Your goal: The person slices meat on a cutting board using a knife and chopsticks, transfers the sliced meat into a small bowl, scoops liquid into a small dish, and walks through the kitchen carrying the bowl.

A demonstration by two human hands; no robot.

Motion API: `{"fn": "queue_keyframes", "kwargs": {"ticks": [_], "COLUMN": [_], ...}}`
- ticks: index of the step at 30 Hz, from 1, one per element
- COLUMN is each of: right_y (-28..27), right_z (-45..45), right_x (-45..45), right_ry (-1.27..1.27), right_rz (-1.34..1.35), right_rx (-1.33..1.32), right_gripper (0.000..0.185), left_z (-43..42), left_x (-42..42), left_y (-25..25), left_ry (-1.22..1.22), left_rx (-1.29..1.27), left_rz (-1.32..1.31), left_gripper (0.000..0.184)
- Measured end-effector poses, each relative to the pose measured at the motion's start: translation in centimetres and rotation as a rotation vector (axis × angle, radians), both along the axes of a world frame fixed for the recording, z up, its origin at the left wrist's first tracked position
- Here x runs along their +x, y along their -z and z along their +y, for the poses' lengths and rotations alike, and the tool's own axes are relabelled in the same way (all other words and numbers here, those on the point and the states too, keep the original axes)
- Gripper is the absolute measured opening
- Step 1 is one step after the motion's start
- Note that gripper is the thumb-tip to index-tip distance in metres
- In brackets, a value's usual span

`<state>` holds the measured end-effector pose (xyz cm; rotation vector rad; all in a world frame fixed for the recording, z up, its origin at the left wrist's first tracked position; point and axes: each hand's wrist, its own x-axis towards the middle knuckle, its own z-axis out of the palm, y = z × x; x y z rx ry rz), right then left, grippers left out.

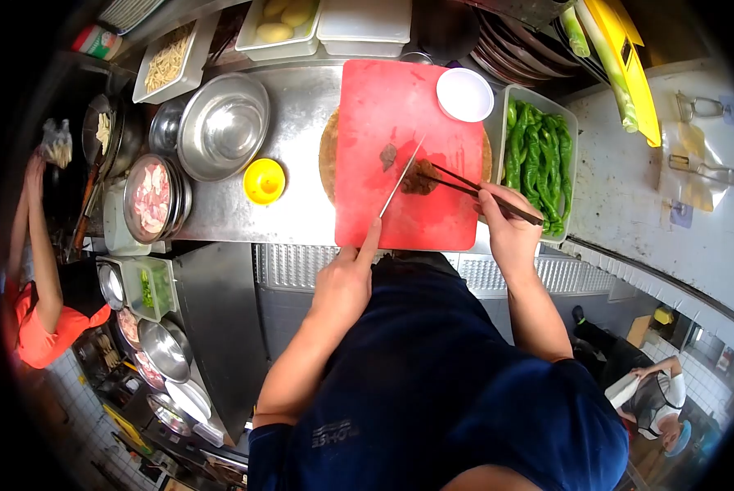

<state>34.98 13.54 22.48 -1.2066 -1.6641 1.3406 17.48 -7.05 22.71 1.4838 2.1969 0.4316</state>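
My left hand (344, 282) is closed around the handle of a knife (401, 175), its index finger stretched along the blade. The blade slants up across the red cutting board (383, 98), beside a dark brown piece of meat (419, 178). In my right hand (510, 229) is a pair of dark chopsticks (465, 188), their tips on that meat. A small cut slice (388, 156) lies on the board to the left of the blade. Near the board's upper right corner sits a white bowl (465, 94).
Green peppers (539, 164) fill a tray right of the board. On the left are a yellow cup (264, 181), a large steel bowl (224, 127) and a bowl of raw meat (152, 196). A person in orange (52, 319) works far left; another person (653, 401) is lower right.
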Motion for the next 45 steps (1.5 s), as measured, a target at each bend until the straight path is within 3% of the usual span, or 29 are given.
{"fn": "queue_keyframes", "kwargs": {"ticks": [12,15,30,41,45], "right_y": [-0.5,-0.5,-0.4,-0.2,-0.3], "right_z": [-0.2,0.0,1.6,0.5,-0.5], "right_x": [0.3,-0.2,-0.9,-0.5,0.5], "right_ry": [-0.065,-0.083,-0.133,-0.083,-0.063], "right_rz": [-0.062,-0.09,-0.176,-0.108,-0.067], "right_rx": [0.027,0.066,0.089,0.077,0.064], "right_gripper": [0.013,0.013,0.011,0.01,0.01], "left_z": [-0.7,-0.7,2.7,5.3,4.5], "left_x": [0.6,0.9,-1.8,-0.6,-1.4], "left_y": [-1.1,-1.5,-3.2,4.7,5.3], "left_ry": [0.116,0.124,0.089,0.078,0.003], "left_rx": [-0.131,-0.142,-0.263,-0.079,0.017], "left_rz": [0.099,0.195,-0.084,0.005,-0.029], "left_gripper": [0.081,0.075,0.075,0.078,0.079]}}
